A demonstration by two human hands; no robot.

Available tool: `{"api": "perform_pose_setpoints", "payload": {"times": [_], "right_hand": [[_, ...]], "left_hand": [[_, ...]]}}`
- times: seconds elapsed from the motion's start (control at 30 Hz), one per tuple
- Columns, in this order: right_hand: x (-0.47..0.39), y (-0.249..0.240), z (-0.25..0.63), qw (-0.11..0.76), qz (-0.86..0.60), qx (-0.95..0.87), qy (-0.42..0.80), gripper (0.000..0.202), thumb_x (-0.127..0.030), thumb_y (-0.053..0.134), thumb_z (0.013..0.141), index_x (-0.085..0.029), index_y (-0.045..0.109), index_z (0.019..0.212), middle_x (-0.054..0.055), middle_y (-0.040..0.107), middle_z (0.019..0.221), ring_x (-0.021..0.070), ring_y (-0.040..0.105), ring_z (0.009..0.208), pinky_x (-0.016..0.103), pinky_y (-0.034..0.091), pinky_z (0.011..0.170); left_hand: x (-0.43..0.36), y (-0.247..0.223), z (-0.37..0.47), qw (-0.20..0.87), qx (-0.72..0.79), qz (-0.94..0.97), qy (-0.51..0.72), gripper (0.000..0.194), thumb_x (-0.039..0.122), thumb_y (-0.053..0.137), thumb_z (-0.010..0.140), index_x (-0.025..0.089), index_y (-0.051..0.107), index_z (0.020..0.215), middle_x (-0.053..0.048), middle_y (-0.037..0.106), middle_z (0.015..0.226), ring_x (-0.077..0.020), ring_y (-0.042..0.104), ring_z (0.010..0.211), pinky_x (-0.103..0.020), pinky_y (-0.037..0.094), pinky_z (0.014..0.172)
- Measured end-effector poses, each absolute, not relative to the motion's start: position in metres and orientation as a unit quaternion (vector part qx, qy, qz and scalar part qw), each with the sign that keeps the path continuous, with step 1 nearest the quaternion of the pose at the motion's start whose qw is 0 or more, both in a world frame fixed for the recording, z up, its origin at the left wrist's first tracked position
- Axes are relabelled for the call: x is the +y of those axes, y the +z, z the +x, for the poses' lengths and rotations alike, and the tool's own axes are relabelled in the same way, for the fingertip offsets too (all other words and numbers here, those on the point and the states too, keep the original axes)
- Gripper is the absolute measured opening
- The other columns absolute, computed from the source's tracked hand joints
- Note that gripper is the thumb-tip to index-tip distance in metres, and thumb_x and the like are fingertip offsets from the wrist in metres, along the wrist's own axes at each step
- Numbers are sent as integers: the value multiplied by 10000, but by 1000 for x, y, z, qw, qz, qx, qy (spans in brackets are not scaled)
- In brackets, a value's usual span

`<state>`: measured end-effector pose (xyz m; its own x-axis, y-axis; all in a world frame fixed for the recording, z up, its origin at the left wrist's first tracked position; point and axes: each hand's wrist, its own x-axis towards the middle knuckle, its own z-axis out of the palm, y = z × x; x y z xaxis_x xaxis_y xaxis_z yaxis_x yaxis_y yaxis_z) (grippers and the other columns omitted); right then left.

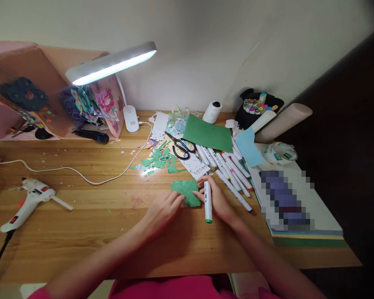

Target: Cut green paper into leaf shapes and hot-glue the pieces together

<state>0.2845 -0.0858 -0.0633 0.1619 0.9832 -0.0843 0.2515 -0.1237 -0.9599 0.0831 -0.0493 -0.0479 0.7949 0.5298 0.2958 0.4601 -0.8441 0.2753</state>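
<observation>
A small piece of green paper (186, 192) with faint marks along its edges lies between my hands. My left hand (163, 209) has its fingers closed on the lower left side of this piece. In my right hand (218, 201) rests a white marker (208, 203), its green end pointing down toward me. The fingertips of that hand also touch the paper's right edge. Just beyond lie green paper scraps (162, 159), black-handled scissors (182, 148), a sheet with line drawings (195, 166) and a larger green sheet (208, 133).
Several white markers (233, 174) lie to the right, beside a stack of coloured paper (326, 211) with a tape roll (279, 153). A lit lamp (112, 64) overhangs the back left. A glue gun (28, 203) and white cable (93, 182) lie left.
</observation>
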Motion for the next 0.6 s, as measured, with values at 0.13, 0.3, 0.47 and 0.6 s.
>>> {"api": "perform_pose_setpoints", "payload": {"times": [0.13, 0.3, 0.47, 0.6], "right_hand": [[-85, -58, 290, 419, -646, -526, 362, 250, -324, 644, 763, -246, 534, 973, 8, 611, 749, 175, 592, 606, 294, 480, 559], [-87, -42, 297, 428, -665, -533, 301, 223, -341, 587, 811, -242, 552, 1008, 29, 612, 766, 208, 595, 692, 321, 463, 627], [-74, -35, 288, 439, -606, -561, 354, 266, -365, 364, 906, -249, 562, 1041, 9, 576, 754, 177, 557, 666, 301, 455, 637], [-59, -45, 275, 441, -565, -568, 405, 160, -329, 484, 849, -227, 577, 931, 3, 567, 791, 160, 537, 677, 271, 443, 611]], "left_hand": [[-61, -60, 92, 38, 235, 955, 178, 214, 181, 400, 925, 97, 558, 1042, -157, 573, 1253, -234, 538, 1166, -345, 492, 902], [-66, -68, 90, 19, 233, 957, 170, 275, 200, 447, 912, 77, 540, 1139, -149, 566, 1282, -243, 512, 1212, -353, 477, 954], [-67, -71, 91, 0, 234, 957, 172, 315, 241, 458, 911, 67, 548, 1158, -160, 566, 1279, -251, 526, 1197, -354, 478, 953], [-70, -71, 90, 0, 238, 959, 155, 342, 228, 437, 919, 73, 528, 1210, -145, 540, 1312, -240, 518, 1205, -354, 472, 958]]}}
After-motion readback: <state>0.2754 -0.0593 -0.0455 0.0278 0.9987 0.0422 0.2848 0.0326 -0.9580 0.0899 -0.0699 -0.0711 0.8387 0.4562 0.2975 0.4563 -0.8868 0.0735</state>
